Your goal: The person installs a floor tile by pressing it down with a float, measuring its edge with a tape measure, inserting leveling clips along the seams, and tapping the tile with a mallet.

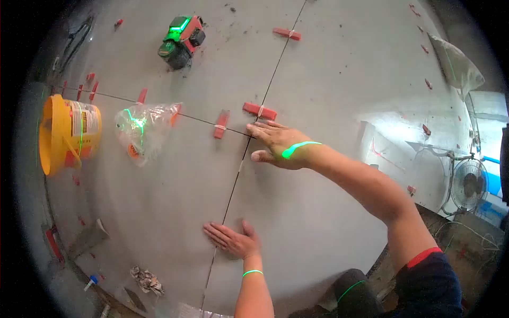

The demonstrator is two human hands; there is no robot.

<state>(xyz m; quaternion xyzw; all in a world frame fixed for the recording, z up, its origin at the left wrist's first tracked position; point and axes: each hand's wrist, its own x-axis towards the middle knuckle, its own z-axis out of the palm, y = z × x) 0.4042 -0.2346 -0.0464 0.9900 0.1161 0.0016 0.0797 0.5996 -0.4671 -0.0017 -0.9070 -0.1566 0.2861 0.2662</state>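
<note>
On the large grey tiles (318,228), my left hand (236,242) lies flat across the dark joint line in the lower middle, its fingers pointing left and the thumb apart. Farther forward my right hand (281,146) rests near the crossing of the joints, fingers stretched to the left and thumb apart. Just beyond its fingertips is a red wedge (260,111) with a white clip over the joint. Another red wedge (221,124) stands to the left of that hand. Neither hand holds anything. Green laser light crosses both wrists.
A green-lit laser level (181,42) stands at the top. To the left are a clear plastic bag (144,132) and a tipped yellow bucket (58,135). Crumpled paper (147,281) lies lower left. Another red wedge (287,34) sits farther up. A fan (470,184) is at the right.
</note>
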